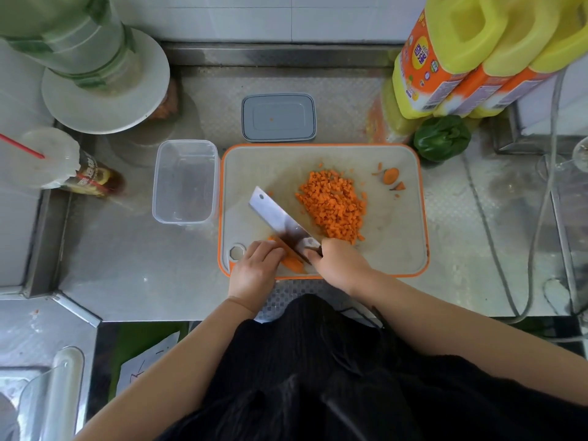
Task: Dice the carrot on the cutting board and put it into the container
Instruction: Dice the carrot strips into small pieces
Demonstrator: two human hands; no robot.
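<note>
Steel worktop (127,265) carries board (397,249), empty container (184,183) left. My left hand (256,272) pins carrot (291,262); right hand (339,265) grips cleaver (280,222), blade slanting up-left beside dice (334,205).

Left hand (258,268): palm down, fingers curled, fingertips pressing on the carrot piece (292,261) at the near edge. Right hand (338,265): fingers wrapped around the cleaver (281,223) handle, index finger against the blade base. Both forearms are bare and converge from the lower corners toward the centre.
</note>
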